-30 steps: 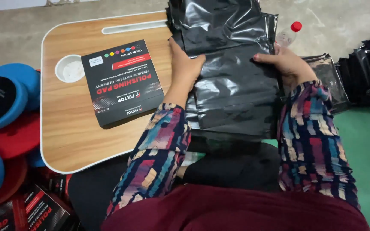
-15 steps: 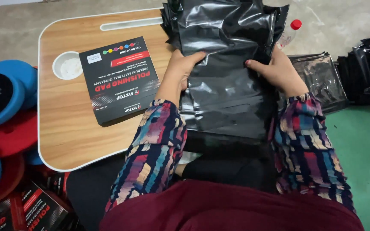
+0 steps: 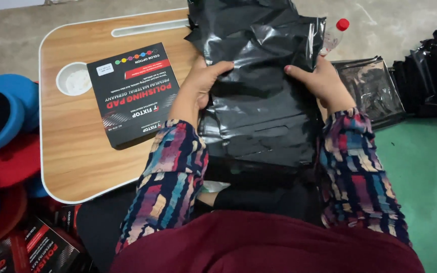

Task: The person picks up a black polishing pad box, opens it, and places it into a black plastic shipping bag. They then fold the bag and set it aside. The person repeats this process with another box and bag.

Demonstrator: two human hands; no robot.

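A stack of glossy black plastic bags (image 3: 259, 91) lies over the right part of a small wooden lap table (image 3: 77, 146). My left hand (image 3: 201, 83) grips the stack's left edge, thumb on top. My right hand (image 3: 319, 81) grips the right edge in the same way. Both arms wear sleeves with a many-coloured pattern. A flat black box (image 3: 135, 93) with a row of coloured dots lies on the table just left of my left hand. The table under the bags is hidden.
Blue and red round foam pads (image 3: 1, 136) pile up at the left. More black boxes (image 3: 36, 250) lie at the bottom left. A clear bottle with a red cap (image 3: 336, 31) stands behind the bags. Further black bags (image 3: 431, 71) sit at the right on a green mat (image 3: 421, 172).
Both hands have slid up the sides of the black bags, gathering and lifting the stack's upper part. The view has moved closer. The box stays in place.
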